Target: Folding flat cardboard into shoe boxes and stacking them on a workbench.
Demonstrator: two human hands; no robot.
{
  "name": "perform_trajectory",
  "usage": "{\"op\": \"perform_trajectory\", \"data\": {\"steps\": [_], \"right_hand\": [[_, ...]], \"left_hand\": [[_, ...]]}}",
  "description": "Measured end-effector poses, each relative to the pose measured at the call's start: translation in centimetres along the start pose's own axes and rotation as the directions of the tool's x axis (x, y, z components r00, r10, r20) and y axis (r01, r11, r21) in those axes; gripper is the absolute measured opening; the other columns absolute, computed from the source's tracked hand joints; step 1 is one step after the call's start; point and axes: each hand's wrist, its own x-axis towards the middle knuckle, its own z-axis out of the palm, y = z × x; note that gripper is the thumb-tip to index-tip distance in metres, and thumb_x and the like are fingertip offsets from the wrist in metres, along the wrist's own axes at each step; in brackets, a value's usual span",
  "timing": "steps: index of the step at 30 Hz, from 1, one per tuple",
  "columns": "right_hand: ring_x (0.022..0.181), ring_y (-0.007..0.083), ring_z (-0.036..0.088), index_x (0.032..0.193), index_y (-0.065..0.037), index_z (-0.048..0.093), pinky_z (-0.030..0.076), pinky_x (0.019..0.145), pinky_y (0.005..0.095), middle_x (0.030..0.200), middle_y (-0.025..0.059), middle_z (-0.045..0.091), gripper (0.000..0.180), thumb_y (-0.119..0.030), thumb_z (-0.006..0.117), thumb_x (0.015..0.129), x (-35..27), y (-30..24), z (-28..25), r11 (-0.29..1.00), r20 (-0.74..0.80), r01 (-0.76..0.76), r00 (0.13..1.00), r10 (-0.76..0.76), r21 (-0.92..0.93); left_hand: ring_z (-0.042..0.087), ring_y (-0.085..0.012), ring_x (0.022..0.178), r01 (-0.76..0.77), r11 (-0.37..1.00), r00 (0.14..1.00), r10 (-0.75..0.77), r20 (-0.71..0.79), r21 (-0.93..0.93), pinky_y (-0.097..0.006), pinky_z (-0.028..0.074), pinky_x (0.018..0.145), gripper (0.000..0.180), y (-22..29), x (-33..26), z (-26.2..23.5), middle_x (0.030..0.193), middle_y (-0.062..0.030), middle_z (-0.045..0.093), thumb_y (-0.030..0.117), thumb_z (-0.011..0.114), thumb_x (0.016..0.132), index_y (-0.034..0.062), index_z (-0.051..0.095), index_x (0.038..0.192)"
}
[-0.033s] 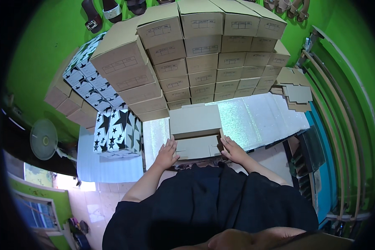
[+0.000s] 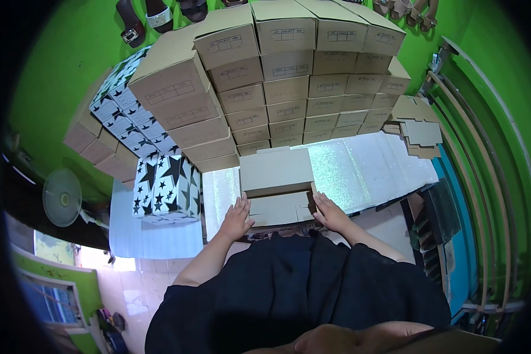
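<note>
A plain brown cardboard box [image 2: 277, 206] with its lid flap [image 2: 277, 169] raised at the far side lies in front of my body on the pale worktop. My left hand [image 2: 238, 219] holds the box's left end, fingers stretched along the side and thumb at the front. At the right end, my right hand [image 2: 330, 213] holds the box in the same way, its fingers reaching up the side wall. Between the hands the box's inside shows, with slits cut in the board. Its near lower edge is partly hidden by my dark clothing.
Stacked brown boxes [image 2: 286, 109] stand behind the worktop [image 2: 371, 171]. White boxes with black stars [image 2: 166, 186] are at the left, near a fan [image 2: 62, 197]. Flat cardboard pieces [image 2: 422, 133] lie at the far right. Sandals [image 2: 158, 15] hang on the green wall.
</note>
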Motion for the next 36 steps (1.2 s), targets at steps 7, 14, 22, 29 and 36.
{"op": "perform_trajectory", "data": {"steps": [7,14,22,29,36], "right_hand": [[0.145,0.0433,0.027,0.153,0.003,0.018,0.027,0.118,0.0462,0.155,0.0278,0.028,0.069,-0.026,0.049,0.099,1.1,0.8,2.5,0.990,-0.071,-0.012,0.997,0.022,0.142],[0.147,0.0441,0.020,0.156,-0.002,0.003,0.025,0.118,0.0477,0.157,0.0318,0.018,0.089,-0.050,0.049,0.097,4.7,1.5,1.0,0.934,0.009,-0.272,0.961,0.277,0.231],[0.150,0.0273,0.017,0.155,-0.003,0.024,0.009,0.121,0.0427,0.160,0.0167,0.026,0.081,-0.057,0.045,0.099,13.6,2.7,-1.6,0.123,0.273,-0.413,0.768,0.580,0.902],[0.132,0.0269,0.042,0.145,-0.007,0.043,0.024,0.114,0.0430,0.139,0.0146,0.053,0.069,-0.058,0.040,0.100,15.6,1.9,-2.3,0.021,0.101,-0.127,0.865,0.492,0.992],[0.135,0.0226,0.040,0.142,-0.007,0.046,0.025,0.116,0.0389,0.142,0.0098,0.051,0.056,-0.047,0.031,0.106,12.2,0.4,-2.1,0.124,-0.101,0.060,0.930,0.354,0.990]], "left_hand": [[0.019,-0.0415,0.148,0.050,0.997,0.999,-0.050,-0.003,-0.060,-0.056,0.028,0.115,0.071,0.0,0.2,1.2,0.165,-0.0156,0.007,0.033,0.048,0.098,0.0076,0.018,0.156],[0.019,-0.0414,0.148,0.076,0.995,0.997,-0.075,0.017,-0.072,-0.057,0.029,0.114,0.073,0.0,0.1,1.3,0.165,-0.0148,0.005,0.033,0.050,0.097,0.0076,0.015,0.157],[0.021,-0.0428,0.147,0.043,0.998,0.999,-0.043,0.003,-0.034,-0.059,0.031,0.112,0.075,-0.3,0.3,1.5,0.165,-0.0150,0.006,0.032,0.051,0.097,0.0066,0.014,0.157],[0.021,-0.0428,0.147,0.057,0.998,0.998,-0.057,0.002,-0.020,-0.059,0.032,0.111,0.075,-0.2,0.4,1.7,0.165,-0.0153,0.007,0.032,0.051,0.097,0.0059,0.014,0.156],[0.016,-0.0436,0.148,0.083,0.996,0.996,-0.083,-0.011,0.010,-0.059,0.027,0.114,0.076,0.0,0.2,1.9,0.165,-0.0158,0.006,0.035,0.050,0.098,0.0060,0.013,0.157]]}}
